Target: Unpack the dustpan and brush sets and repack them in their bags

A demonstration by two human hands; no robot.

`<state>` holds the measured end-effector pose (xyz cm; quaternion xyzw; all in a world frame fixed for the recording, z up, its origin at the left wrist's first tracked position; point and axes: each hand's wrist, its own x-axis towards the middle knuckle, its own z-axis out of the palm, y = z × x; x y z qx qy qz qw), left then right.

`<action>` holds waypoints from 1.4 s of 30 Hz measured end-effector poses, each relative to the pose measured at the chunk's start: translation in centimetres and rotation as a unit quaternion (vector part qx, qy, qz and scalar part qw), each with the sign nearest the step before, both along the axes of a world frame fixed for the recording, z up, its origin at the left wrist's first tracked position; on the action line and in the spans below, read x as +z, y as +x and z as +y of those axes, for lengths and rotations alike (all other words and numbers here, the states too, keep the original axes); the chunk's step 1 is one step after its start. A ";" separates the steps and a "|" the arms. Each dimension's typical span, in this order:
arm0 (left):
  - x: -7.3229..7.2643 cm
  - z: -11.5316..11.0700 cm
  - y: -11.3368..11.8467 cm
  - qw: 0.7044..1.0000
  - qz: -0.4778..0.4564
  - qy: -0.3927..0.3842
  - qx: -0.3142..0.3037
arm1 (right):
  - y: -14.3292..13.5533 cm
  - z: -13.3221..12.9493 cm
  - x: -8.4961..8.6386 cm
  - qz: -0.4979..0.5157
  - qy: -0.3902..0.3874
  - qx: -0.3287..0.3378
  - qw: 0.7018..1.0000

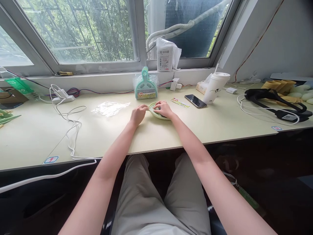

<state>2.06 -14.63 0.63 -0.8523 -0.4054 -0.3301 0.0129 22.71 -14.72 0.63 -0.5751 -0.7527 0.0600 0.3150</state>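
A small light-green dustpan (160,116) lies on the table in front of me, its handle pointing left. My left hand (139,114) is closed, with thumb and fingers pinching the end of that handle. Over the pan, my right hand (164,109) has its fingers curled down onto it. Something greyish, perhaps a brush, shows partly beneath those fingers; most of it is hidden. A crumpled clear plastic bag (110,108) lies left of my hands, and a colourful printed label strip (180,103) lies to the right.
Wrapped green dustpan-and-brush sets (146,88) stand by the windowsill. To the right are a phone (195,101), a white cup with a straw (215,88) and a black strapped headset (281,104). White cables (75,124) run across the table's left side.
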 end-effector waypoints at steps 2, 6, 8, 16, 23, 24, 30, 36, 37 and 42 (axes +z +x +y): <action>0.6 -0.1 0.1 0.992 -0.125 0.014 0.003 | -0.3 -0.2 0.5 0.037 0.016 -0.013 0.999; 1.0 0.4 0.2 0.921 -0.365 -0.137 -0.016 | -1.3 -0.3 1.0 0.160 0.051 -0.091 0.982; 0.7 0.7 0.6 0.860 -0.393 -0.316 -0.081 | -1.7 -0.2 1.1 0.230 0.054 -0.126 0.964; 0.4 -2.0 4.1 0.759 -0.413 -0.450 -0.227 | -1.7 1.2 0.6 0.423 0.027 -0.035 0.905; 0.1 0.5 3.0 0.707 -0.534 -0.463 0.018 | 1.0 1.1 0.2 0.280 0.059 -0.101 0.953; 0.0 1.0 2.5 0.691 -0.548 -0.469 0.048 | 2.2 1.0 0.0 0.224 0.074 -0.176 0.956; 0.1 2.2 0.1 0.639 -0.609 -0.461 0.089 | 7.2 0.7 -1.5 0.034 -0.123 -0.328 0.936; 0.2 2.6 -0.4 0.607 -0.639 -0.462 0.099 | 5.0 0.8 -1.5 0.007 -0.124 -0.119 0.985; 0.2 2.6 -0.4 0.606 -0.638 -0.463 0.106 | 4.5 0.8 -1.3 0.010 -0.119 -0.114 0.986; 0.3 2.6 -0.4 0.598 -0.640 -0.470 0.111 | 2.9 0.5 -1.4 -0.001 -0.058 -0.138 0.989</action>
